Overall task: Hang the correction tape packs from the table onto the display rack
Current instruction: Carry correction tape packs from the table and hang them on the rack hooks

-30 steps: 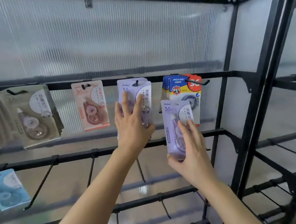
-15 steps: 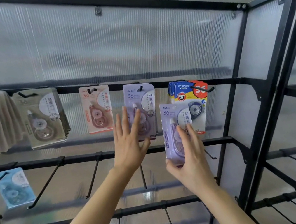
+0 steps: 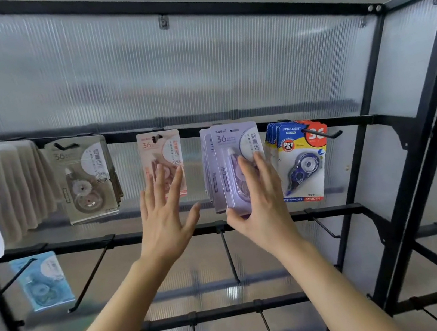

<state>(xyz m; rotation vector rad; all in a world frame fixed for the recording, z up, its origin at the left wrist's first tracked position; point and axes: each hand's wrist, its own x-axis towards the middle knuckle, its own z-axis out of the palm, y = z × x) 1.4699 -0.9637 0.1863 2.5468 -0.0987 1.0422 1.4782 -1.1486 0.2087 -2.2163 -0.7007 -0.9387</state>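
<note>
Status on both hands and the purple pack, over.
Right hand grips purple pack, in front of hung purple packs; hooked or not, unclear. Left hand open, empty. Nothing in the way.

Only one view is given, taken from the head; the display rack [image 3: 67, 245] is faced straight on, slightly upward, and is seen from near.

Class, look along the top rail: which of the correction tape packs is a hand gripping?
The front purple pack: the right hand pinches its lower part. It is between the pink pack and the blue-and-yellow packs.
</note>
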